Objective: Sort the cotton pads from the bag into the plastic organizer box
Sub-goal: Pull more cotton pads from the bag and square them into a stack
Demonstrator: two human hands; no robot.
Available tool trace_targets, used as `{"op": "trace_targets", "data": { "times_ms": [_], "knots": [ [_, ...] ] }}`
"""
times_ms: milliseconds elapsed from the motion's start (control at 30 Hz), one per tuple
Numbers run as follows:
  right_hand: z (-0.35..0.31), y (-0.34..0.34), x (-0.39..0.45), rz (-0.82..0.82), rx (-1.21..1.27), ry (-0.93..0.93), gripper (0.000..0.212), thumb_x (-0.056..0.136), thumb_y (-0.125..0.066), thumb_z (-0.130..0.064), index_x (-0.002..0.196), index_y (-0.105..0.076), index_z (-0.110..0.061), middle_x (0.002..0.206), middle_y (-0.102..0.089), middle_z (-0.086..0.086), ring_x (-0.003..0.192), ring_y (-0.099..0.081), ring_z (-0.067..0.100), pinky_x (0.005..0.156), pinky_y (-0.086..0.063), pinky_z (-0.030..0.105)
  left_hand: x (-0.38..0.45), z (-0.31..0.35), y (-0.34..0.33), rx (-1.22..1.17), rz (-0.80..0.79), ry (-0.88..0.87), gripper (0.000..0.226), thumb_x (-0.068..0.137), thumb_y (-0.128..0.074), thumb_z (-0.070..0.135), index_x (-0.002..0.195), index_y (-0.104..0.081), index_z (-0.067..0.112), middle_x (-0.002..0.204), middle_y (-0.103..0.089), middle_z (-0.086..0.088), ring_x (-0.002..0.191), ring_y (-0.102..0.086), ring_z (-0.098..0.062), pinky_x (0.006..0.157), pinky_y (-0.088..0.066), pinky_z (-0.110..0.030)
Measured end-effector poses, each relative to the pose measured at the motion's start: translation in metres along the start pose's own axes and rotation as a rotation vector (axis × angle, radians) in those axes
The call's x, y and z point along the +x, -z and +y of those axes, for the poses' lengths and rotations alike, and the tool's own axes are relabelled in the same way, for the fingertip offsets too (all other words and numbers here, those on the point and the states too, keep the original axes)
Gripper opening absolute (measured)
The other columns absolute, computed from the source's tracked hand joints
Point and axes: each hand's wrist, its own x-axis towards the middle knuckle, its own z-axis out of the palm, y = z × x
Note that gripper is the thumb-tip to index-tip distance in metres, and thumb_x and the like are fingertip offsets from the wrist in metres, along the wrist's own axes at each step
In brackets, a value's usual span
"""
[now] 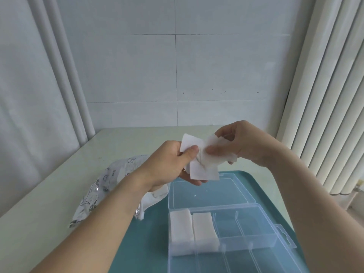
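Both hands raised above organizer box (226, 223). Left hand (173, 162) grip: thumb and fingers pinching cotton pads (201, 158). Right hand (238, 142) grip pinching same pads, opposite side. Two stacks (194, 226) in box's left compartments. Bag (110, 186) left of box on desk (49, 194).
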Motion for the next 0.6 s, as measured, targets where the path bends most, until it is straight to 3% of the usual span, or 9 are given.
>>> {"op": "trace_targets", "data": {
  "times_ms": [100,233,367,467,533,600],
  "knots": [
    [0.002,0.001,0.001,0.018,0.069,-0.015,0.037,0.071,-0.089,-0.031,0.100,-0.072,-0.015,0.074,-0.075,-0.002,0.045,-0.052,0.015,0.067,-0.041,0.034,0.003,-0.005,0.001,-0.068,0.062,0.004,0.025,0.105,-0.044,0.011,0.110,-0.065,-0.003,0.091,-0.075,-0.020,0.077,-0.074,-0.035,0.064,-0.061,-0.034],
    [0.007,0.013,0.000,0.132,0.194,-0.014,0.036,0.077,-0.086,-0.023,0.103,-0.070,-0.003,0.072,-0.072,0.005,0.046,-0.051,0.013,0.054,-0.047,0.020,0.006,-0.006,0.006,-0.202,0.248,0.013,0.020,0.102,-0.049,0.004,0.110,-0.064,-0.006,0.088,-0.074,-0.018,0.072,-0.073,-0.038,0.061,-0.060,-0.032],
    [0.001,0.014,-0.004,-0.030,0.381,0.026,0.042,0.070,-0.083,-0.022,0.100,-0.071,0.004,0.080,-0.070,0.013,0.063,-0.056,0.019,0.051,-0.046,0.021,0.009,-0.008,0.009,-0.252,0.438,0.007,0.018,0.101,-0.052,0.003,0.109,-0.065,-0.006,0.086,-0.073,-0.017,0.070,-0.074,-0.035,0.060,-0.060,-0.033],
    [-0.002,-0.010,-0.001,-0.163,0.413,-0.041,0.042,0.069,-0.081,-0.021,0.101,-0.072,0.004,0.081,-0.069,0.014,0.066,-0.060,0.018,0.051,-0.048,0.021,0.012,-0.009,0.002,-0.187,0.557,-0.066,0.020,0.102,-0.051,0.005,0.100,-0.071,0.005,0.089,-0.074,-0.011,0.068,-0.073,-0.020,0.062,-0.060,-0.032],
    [0.000,-0.026,0.003,-0.142,0.449,-0.084,0.036,0.076,-0.081,-0.018,0.100,-0.072,0.006,0.079,-0.068,0.013,0.061,-0.060,0.016,0.051,-0.049,0.021,0.012,-0.009,-0.002,-0.118,0.601,-0.095,0.027,0.101,-0.052,0.007,0.089,-0.073,0.018,0.087,-0.074,-0.003,0.068,-0.071,-0.009,0.061,-0.059,-0.028],
    [0.003,-0.033,0.008,-0.085,0.454,-0.090,0.029,0.083,-0.079,-0.014,0.100,-0.072,0.007,0.078,-0.066,0.012,0.059,-0.058,0.015,0.051,-0.049,0.021,0.011,-0.006,-0.003,-0.127,0.599,-0.066,0.027,0.099,-0.053,0.010,0.085,-0.073,0.021,0.086,-0.075,-0.001,0.074,-0.073,-0.013,0.064,-0.060,-0.031]
  ]
}}
